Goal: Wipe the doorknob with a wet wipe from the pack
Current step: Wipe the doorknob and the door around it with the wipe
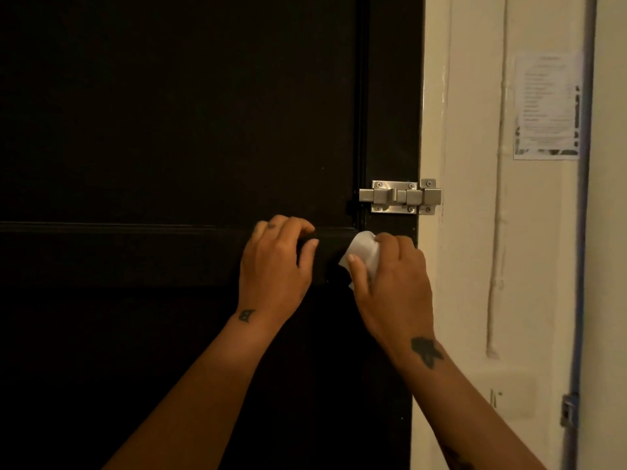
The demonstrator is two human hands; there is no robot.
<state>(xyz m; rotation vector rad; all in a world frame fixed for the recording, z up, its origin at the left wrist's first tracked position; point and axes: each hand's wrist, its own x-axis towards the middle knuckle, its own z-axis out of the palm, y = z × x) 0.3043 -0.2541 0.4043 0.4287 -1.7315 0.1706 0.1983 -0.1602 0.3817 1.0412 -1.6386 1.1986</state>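
A black door [169, 130] fills the left of the head view. Its handle is dark and hard to tell from the door. My left hand [276, 262] curls around the handle's dark left end [307, 240]. My right hand [390, 283] presses a crumpled white wet wipe [364, 251] against the handle's base near the door's right edge; the base itself is hidden under the wipe and hand. The pack of wipes is not in sight.
A steel slide bolt [400, 197] sits just above my right hand, bridging door and frame. Right of the door stands a cream wall [475, 232] with a taped paper notice [547, 106], a painted-over cable and a blue strip [582, 232].
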